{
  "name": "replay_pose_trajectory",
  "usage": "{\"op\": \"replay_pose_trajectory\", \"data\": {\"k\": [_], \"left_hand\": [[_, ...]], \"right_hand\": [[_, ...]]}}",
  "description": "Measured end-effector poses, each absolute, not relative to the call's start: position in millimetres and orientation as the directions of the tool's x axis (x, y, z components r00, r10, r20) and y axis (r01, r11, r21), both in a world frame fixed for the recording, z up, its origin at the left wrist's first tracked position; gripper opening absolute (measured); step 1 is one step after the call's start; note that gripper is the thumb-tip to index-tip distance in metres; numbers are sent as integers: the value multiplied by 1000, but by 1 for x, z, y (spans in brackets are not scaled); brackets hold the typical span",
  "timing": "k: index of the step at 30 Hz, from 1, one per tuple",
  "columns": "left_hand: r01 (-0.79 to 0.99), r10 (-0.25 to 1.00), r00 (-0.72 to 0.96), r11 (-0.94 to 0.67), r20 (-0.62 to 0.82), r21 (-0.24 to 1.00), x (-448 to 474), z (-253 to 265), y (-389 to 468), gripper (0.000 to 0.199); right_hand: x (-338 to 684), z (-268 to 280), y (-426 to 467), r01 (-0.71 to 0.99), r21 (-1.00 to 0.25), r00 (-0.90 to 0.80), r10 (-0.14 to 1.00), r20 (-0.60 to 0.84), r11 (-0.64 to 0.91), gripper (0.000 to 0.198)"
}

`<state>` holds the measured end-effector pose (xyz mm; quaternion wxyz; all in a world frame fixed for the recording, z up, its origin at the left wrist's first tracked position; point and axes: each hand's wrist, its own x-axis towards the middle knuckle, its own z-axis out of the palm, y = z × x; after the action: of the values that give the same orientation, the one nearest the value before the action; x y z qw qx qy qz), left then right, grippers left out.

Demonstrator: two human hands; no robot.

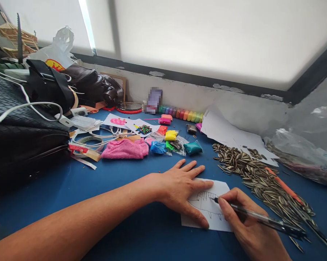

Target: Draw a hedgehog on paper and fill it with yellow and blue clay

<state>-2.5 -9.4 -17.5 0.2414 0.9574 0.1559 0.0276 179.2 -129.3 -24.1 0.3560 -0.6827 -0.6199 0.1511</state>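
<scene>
My left hand lies flat with its fingers spread, pressing on the left part of a small white sheet of paper. An outline of an animal with short legs is drawn on the sheet in black line, with rows of small marks inside its body. Between the thumb and fingers of my right hand is a black pen. Its tip touches the paper within the drawn body. Part of the drawing is hidden under my left hand.
Sunflower seeds are heaped on the right around an orange-handled tool. Behind them are white sheets and a plastic bag. Coloured clay packets, a pink cloth and cables lie further back. A black bag stands left.
</scene>
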Motion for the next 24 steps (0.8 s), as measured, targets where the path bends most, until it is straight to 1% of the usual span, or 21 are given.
{"op": "replay_pose_trajectory", "data": {"k": [8,16,19,21,24], "left_hand": [[295,313,949,-836,-39,464,-3,-16,-10,94],[298,314,949,-835,-45,464,-2,-16,-10,94],[296,311,949,-836,-45,462,-2,-16,-10,93],[296,312,949,-836,-44,461,-2,-16,-10,93],[298,312,949,-835,-48,462,-2,-15,-10,94]], "right_hand": [[181,-24,-128,711,-701,165,959,228,44,23],[181,-23,-128,720,-692,170,953,250,53,25],[181,-24,-128,718,-695,169,956,238,46,25],[182,-24,-128,716,-697,182,954,238,37,25],[183,-24,-129,733,-679,221,936,273,25,24]]}}
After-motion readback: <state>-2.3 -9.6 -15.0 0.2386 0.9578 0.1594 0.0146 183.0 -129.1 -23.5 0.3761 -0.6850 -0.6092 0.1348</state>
